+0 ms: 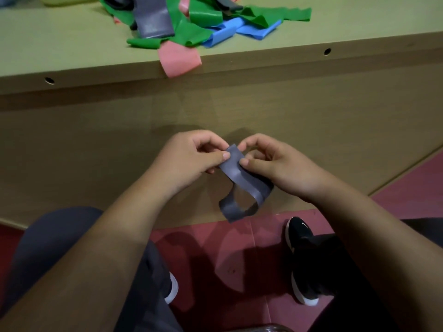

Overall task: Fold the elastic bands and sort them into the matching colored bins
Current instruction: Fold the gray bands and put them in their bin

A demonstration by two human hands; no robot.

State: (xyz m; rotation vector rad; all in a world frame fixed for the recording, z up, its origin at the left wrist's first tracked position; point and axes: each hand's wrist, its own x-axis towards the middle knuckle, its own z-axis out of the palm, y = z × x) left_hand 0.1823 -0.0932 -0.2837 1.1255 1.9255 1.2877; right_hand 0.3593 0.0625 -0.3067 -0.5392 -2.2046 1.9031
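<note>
Pinching: your left hand [191,159] and right hand [271,164] both grasp the upper end of one grey band [239,185], with thumb and forefinger of each closed on it and the two thumbs close together.
Left side: your thumb lies on the band's left edge, the other fingers curled underneath.
Right side: your thumb presses the band's right edge and your forefinger arches over its top end.
Band position: it hangs between your hands, in front of the table's front panel and below the tabletop. Its lower part curls into an open loop.
Tabletop: a pile [191,20] of green, blue, pink and grey bands lies tangled on the table [72,44], well apart from your hands.
Table edge: one pink band [178,59] droops over it.
Underfoot: red floor [239,248], and a black shoe [302,259] right of the hanging loop.
</note>
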